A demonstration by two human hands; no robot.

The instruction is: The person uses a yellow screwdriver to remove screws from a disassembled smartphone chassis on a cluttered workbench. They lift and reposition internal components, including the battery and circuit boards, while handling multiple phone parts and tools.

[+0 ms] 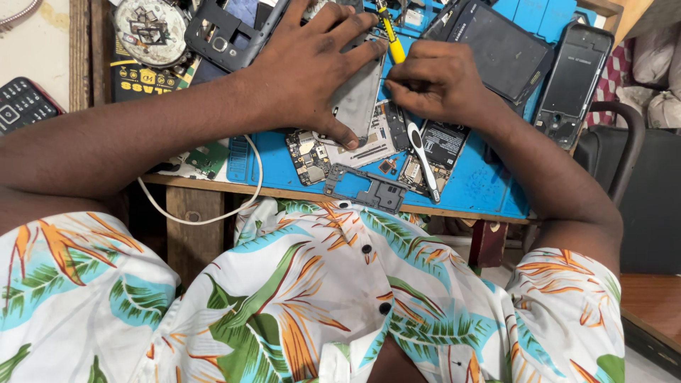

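My fingers (333,42) on the left hand (312,67) are spread flat, pressing down a grey phone panel (357,96) near the far edge of the desk (489,191), thumb hooked under its near end; it is a pinning hold, not a closed grasp. My right hand (440,81) is curled shut around a yellow-handled screwdriver (391,39), whose tip goes down between the two hands where I cannot see it land. The panel is a thin, dull grey rectangle, slightly tilted, lying partly over a bare circuit board (376,138) on the blue mat. As I judge it, the main risk is the tip slipping off a tiny screw and gouging the board below, since the hands hide the contact point. The panel could also skate sideways if my left hand eases off, shoving the loose parts just beside it: a small dark board (306,156), a grey plastic frame (369,188) at the near edge, and a white spudger (423,159) lying over a black battery (443,142). That frame sits close enough to the edge to drop into my lap.
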